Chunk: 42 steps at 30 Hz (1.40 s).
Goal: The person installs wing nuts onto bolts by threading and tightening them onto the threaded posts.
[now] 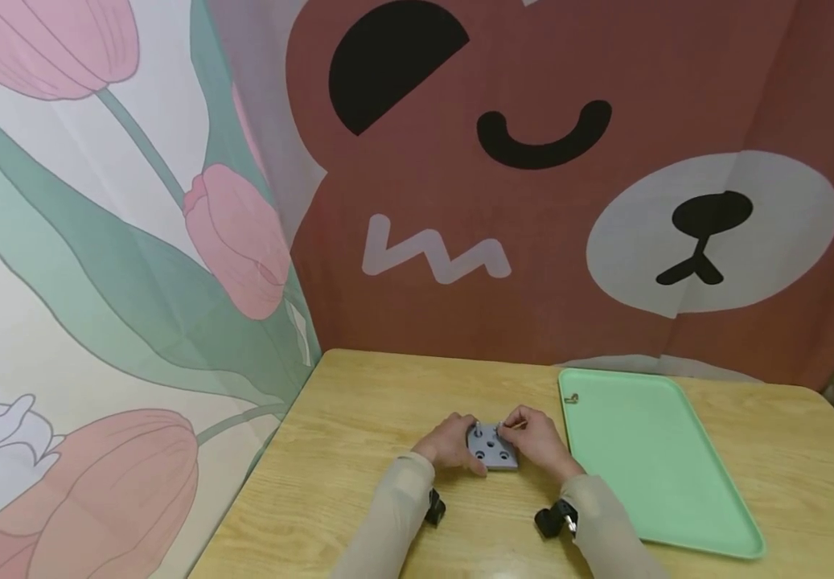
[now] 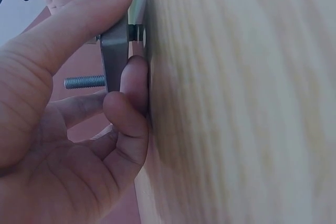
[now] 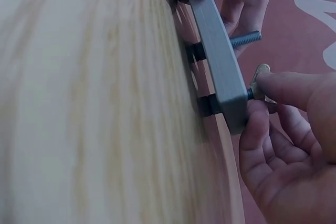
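A grey metal plate (image 1: 492,458) with several round holes is held just above the table, bolt heads on its underside. My left hand (image 1: 451,444) grips its left edge, thumb on one side and fingers curled at the other. Beside those fingers a threaded bolt (image 2: 85,81) sticks out of the plate. My right hand (image 1: 536,438) pinches a brass-coloured wing nut (image 3: 259,80) between thumb and fingers. The wing nut sits at the end of another bolt, close to the plate's face. Another bare bolt (image 3: 245,39) stands out farther along.
A light green tray (image 1: 666,458) lies to the right on the wooden table (image 1: 301,498). One small brass-coloured wing nut (image 1: 572,398) rests in its far left corner. Printed curtains (image 1: 417,314) hang behind and to the left of the table.
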Tool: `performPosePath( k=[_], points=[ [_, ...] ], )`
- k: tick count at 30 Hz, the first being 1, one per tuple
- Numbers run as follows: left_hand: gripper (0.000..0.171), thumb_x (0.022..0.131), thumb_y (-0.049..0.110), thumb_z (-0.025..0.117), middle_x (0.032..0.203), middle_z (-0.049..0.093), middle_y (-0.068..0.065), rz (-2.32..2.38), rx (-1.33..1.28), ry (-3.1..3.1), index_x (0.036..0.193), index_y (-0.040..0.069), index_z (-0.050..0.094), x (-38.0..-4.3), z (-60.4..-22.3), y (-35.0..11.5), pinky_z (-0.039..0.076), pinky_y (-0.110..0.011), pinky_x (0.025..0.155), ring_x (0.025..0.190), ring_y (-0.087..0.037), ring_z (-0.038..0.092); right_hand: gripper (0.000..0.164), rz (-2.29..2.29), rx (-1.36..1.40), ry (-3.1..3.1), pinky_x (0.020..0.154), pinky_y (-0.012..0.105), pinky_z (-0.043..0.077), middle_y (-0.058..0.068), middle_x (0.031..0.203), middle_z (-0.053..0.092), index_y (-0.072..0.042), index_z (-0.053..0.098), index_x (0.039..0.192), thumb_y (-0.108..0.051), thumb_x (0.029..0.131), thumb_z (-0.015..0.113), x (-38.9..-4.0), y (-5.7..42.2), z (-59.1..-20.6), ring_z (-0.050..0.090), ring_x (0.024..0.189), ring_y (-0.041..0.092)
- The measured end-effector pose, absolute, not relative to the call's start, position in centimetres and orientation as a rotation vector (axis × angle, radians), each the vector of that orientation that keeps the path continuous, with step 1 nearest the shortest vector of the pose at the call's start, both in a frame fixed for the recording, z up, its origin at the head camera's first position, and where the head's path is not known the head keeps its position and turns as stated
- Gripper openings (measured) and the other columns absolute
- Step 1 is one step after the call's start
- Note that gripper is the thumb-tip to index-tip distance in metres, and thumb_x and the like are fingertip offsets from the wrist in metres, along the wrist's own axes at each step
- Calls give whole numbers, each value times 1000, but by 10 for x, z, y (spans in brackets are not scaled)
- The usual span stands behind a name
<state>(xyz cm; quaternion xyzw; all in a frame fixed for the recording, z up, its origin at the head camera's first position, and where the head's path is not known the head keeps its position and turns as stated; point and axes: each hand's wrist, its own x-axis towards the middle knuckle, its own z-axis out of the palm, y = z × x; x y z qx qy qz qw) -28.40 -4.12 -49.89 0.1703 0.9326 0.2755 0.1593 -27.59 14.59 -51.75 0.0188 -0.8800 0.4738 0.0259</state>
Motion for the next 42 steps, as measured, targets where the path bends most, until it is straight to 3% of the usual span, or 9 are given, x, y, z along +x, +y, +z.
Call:
performPosePath(
  k=[6,14,19,23,31,34,39,42],
  points=[
    [82,64,33,88,101,48,1,794,491,2655,134,15,49,-285,-497,-42,41,-31,71,81,-14,47,21,1498,41,-2723,61,30,45,2,79,61,-4,58,100,-12,85,69,-277,145,-517,55,68,15],
    [81,65,35,88,102,48,2,790,504,2661,134,17,49,-288,-498,-44,42,-31,70,81,-13,48,40,1541,165,-2745,60,32,45,6,85,58,-3,58,125,3,86,53,-277,146,-512,54,69,18],
    [80,65,34,88,102,48,1,792,515,2662,133,16,50,-288,-496,-44,42,-31,71,81,-13,47,29,1523,204,-2763,61,32,44,6,82,57,-5,63,117,1,93,49,-279,146,-511,52,69,18],
    [80,65,34,88,102,48,1,790,519,2660,133,15,50,-288,-496,-44,41,-31,72,82,-13,47,18,1472,184,-2763,61,31,44,4,80,57,-3,64,106,-3,90,56,-280,146,-514,52,68,17],
    [80,65,34,88,105,48,1,787,509,2655,133,16,50,-288,-499,-45,42,-31,75,83,-13,48,13,1425,176,-2780,62,31,45,2,82,59,-7,66,100,-9,87,66,-279,144,-516,54,73,16],
    [79,64,32,89,104,49,0,797,516,2653,132,15,51,-288,-499,-45,42,-31,75,83,-13,48,7,1440,155,-2778,61,31,44,3,80,59,-6,66,94,-10,90,61,-278,143,-514,53,71,16],
    [80,63,30,89,103,49,1,812,526,2650,132,14,51,-287,-498,-45,42,-31,75,83,-13,47,21,1553,79,-2747,59,30,42,6,75,55,-2,64,95,-6,97,43,-276,143,-513,50,66,17],
    [79,63,29,90,103,49,2,825,525,2641,131,14,51,-287,-499,-45,41,-30,75,82,-13,47,18,1548,114,-2734,59,30,43,6,77,56,0,62,94,1,93,44,-275,144,-515,51,67,17]
  ],
)
